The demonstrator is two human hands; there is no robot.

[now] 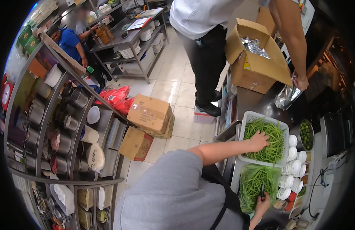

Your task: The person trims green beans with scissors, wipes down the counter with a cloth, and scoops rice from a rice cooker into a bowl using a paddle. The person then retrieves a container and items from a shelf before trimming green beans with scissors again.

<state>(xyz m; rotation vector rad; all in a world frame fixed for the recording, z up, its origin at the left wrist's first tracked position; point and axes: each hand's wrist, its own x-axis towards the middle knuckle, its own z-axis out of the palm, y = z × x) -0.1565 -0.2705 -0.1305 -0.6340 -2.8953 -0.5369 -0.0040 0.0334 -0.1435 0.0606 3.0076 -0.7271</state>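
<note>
My left hand (259, 141) rests on a heap of green beans (270, 132) in a white plastic basket (242, 128). Its fingers are spread over the beans, and none are visibly gripped. Below the basket lies a clear plastic bag (274, 180) full of more long green beans (255, 182). At the edge of this bag, my right hand (263, 201) is closed around dark-handled scissors (262, 188), whose blades point up over the beans.
Stacked white dishes (292, 168) and a metal bowl of small green fruit (306, 134) line the counter's far side. A co-worker (202, 38) stands beside an open carton (250, 74), one hand on foil (288, 96). Floor cartons (150, 114) and a shelf rack (72, 115) stand behind.
</note>
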